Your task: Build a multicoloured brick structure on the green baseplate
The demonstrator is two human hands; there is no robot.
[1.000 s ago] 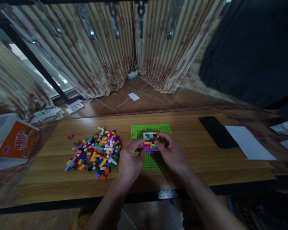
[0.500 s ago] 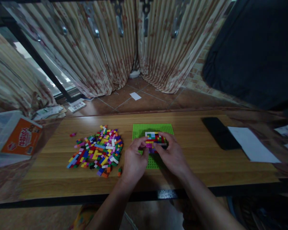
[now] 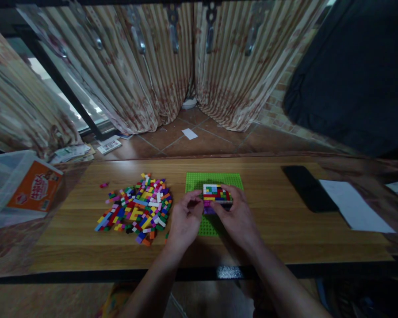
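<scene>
A small block built of toy bricks is over the green baseplate. Its top is a patchwork of white, light blue, red, yellow and green, with purple bricks along the near left side. My right hand grips the block from the right, thumb at the near side and fingers round the far corner. At the block's left edge, my left hand has its fingers curled and the thumb and fingertips against it. Whether a loose brick is also between those fingertips is hidden. Whether the block is attached to the baseplate cannot be seen.
A spread of loose coloured bricks lies left of the baseplate, with a pink-red piece apart from it. On the right are a black phone-like slab and white paper. A clear plastic bin stands beyond the table's left end.
My left fingertips have drawn back from the block's top to its left edge, uncovering more of its top. My right hand keeps its grip. The whole view has shifted slightly.
</scene>
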